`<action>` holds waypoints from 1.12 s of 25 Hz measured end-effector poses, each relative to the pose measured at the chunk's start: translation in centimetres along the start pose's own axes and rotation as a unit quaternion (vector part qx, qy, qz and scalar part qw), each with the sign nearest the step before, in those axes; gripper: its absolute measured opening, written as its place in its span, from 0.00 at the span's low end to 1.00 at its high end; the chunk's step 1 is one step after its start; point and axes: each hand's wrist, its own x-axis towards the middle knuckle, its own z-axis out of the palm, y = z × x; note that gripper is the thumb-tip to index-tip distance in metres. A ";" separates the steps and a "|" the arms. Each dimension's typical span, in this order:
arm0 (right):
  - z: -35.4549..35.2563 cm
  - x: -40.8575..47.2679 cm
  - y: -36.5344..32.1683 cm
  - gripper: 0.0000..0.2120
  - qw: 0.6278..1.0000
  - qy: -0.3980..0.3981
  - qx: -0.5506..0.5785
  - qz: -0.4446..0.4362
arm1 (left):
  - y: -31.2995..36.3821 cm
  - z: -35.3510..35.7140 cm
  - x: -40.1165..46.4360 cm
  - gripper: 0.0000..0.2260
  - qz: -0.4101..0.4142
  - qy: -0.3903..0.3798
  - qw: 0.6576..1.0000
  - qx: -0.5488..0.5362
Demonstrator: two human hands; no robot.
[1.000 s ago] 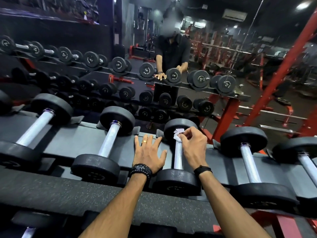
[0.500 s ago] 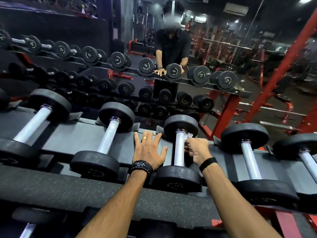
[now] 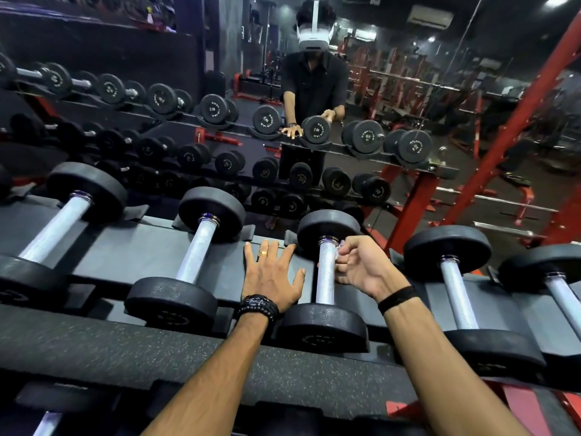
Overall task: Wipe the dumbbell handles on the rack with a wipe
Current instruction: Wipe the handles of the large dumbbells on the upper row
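On the top shelf of the rack [image 3: 132,256], the left hand [image 3: 272,278] lies flat beside the middle dumbbell [image 3: 325,278], fingers spread and released, holding nothing. Just right of it, the right hand [image 3: 361,269] presses against the far end of that dumbbell's handle [image 3: 325,272], its fingers [image 3: 344,251] curled and pinching a small wipe [image 3: 339,247], mostly hidden behind them. With so little cloth showing, the wipe may bunch or slip from the pinch and skip the handle's underside, and a hard push could roll the dumbbell toward the braced left hand.
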 end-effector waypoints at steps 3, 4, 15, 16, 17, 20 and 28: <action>0.0 0.0 0.1 0.07 1.000 -0.014 -0.010 -0.017 | 0.0 0.2 0.1 0.30 0.000 -0.002 1.000 0.005; 0.2 0.0 0.3 0.11 1.000 -0.010 0.001 -0.013 | 0.1 0.1 0.0 0.30 0.000 -0.002 1.000 0.003; 2.0 2.8 1.9 0.07 0.993 -0.028 0.107 0.049 | 0.0 -0.2 0.0 0.29 -0.001 0.007 1.000 -0.022; 2.2 3.0 1.9 0.07 0.994 -0.027 0.095 0.048 | 0.0 -0.1 0.0 0.29 -0.002 0.006 1.000 -0.023; 2.3 3.0 2.0 0.06 0.995 -0.021 0.083 0.045 | -0.1 -0.1 0.0 0.29 -0.001 0.004 1.000 -0.022; 2.5 3.1 2.4 0.02 0.998 0.027 0.048 0.008 | 0.0 -0.3 -0.1 0.29 -0.001 0.003 1.000 -0.025; 1.3 2.2 2.8 0.27 0.920 0.276 -0.210 -0.184 | 0.0 -0.4 -0.1 0.29 -0.001 0.005 1.000 -0.021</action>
